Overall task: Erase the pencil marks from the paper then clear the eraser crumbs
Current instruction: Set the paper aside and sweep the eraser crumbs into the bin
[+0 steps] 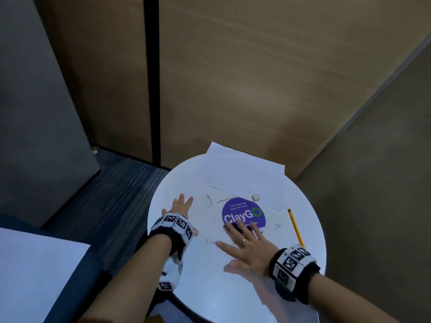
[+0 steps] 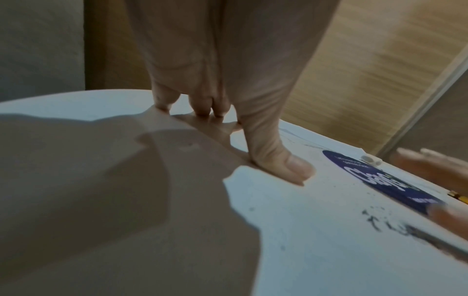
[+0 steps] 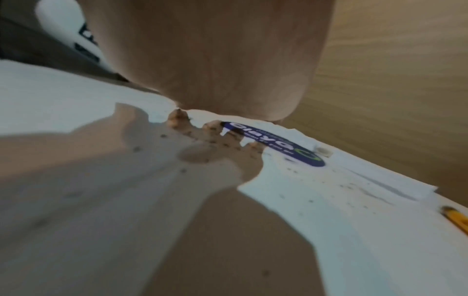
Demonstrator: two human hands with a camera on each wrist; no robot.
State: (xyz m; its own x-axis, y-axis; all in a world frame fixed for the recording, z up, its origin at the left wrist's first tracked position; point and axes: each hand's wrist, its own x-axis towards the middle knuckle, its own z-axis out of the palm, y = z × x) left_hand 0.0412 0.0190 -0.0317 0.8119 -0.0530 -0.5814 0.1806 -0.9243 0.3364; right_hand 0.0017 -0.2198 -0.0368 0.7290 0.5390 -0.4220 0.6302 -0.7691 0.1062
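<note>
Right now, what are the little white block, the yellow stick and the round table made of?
The little white block looks like a rubber eraser: matte, soft-edged, with dark crumbs scattered nearby. The yellow stick seems a painted wooden pencil with a glossy coat; its end is too blurred to judge. The round table looks like smooth laminate or plastic, since it mirrors both arms, though I can't be sure.

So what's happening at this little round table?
A person has both hands flat on the white table. The right hand lies with fingers spread over dark eraser crumbs, fingertips on the purple sticker, apparently wiping. The left hand rests open nearby. The eraser and pencil lie untouched, paper beyond.
</note>
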